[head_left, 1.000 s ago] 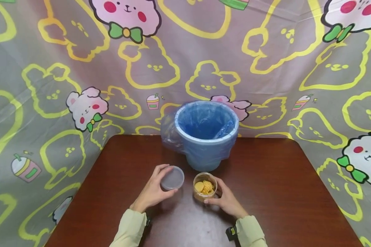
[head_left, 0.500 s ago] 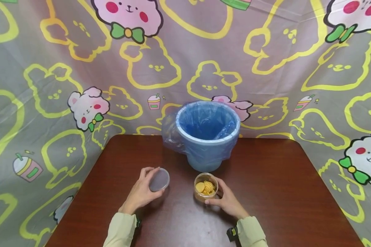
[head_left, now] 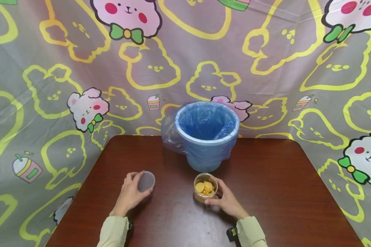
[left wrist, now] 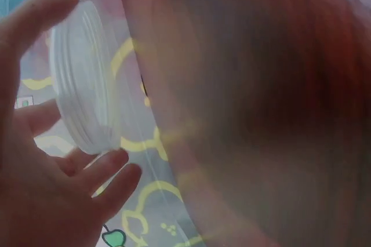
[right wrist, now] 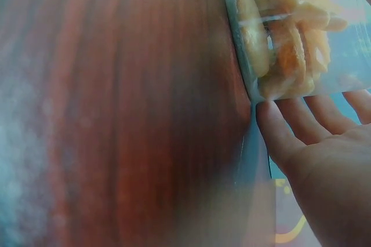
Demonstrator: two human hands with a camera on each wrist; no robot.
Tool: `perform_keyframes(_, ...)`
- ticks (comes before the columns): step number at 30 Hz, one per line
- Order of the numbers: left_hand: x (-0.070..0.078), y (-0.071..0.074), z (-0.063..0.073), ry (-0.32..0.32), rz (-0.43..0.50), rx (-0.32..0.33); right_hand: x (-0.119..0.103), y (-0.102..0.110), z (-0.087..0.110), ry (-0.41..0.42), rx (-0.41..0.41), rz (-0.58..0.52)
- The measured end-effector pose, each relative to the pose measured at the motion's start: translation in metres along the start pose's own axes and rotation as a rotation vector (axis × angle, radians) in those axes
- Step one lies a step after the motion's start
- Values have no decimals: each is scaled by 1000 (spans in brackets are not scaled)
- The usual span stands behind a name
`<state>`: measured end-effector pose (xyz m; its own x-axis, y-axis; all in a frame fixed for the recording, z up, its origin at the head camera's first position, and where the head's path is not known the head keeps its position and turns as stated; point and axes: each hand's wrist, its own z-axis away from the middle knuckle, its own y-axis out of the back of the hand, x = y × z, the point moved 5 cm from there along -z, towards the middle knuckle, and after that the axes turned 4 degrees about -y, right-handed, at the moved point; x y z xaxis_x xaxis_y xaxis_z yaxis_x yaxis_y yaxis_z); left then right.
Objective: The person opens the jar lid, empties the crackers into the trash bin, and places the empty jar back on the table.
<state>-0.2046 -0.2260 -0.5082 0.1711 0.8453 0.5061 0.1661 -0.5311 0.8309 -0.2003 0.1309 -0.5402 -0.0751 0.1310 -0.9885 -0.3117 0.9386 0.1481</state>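
Note:
My left hand (head_left: 129, 193) pinches a round translucent lid (head_left: 146, 181) by its rim, thumb on one side and fingers on the other. In the left wrist view the ridged edge of the lid (left wrist: 84, 79) shows between thumb and fingers. Right of it, my right hand (head_left: 225, 199) holds a clear round jar (head_left: 201, 197) by its side. The jar is uncovered and upright, with yellow cookies (head_left: 206, 187) inside, some round and some swirled. Through the jar wall in the right wrist view, several cookies (right wrist: 293, 44) lie stacked.
A blue trash bin (head_left: 204, 156) lined with a clear plastic bag (head_left: 173, 133) stands just behind the jar. Everything is on a dark reddish-brown wooden table (head_left: 275, 192). A cartoon-printed cloth (head_left: 160, 51) hangs around its back and sides.
My left hand has moved left with the lid, away from the jar. My right hand and the jar have stayed in place.

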Motion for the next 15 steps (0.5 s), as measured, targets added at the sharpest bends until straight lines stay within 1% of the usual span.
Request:
perform_keyframes(3, -7, 2, 2, 14, -6, 15, 1, 1, 0, 1, 6, 5)
perform_keyframes(5, -11, 3, 3, 29, -12, 14, 1, 1, 0, 1, 8, 8)
perform_keyframes(9, -15, 3, 5, 68, -14, -4, 0, 1, -1, -12, 10, 10)
perform_keyframes(15, -21, 1, 7, 109, -5, -41, 1, 1, 0, -28, 8, 24)
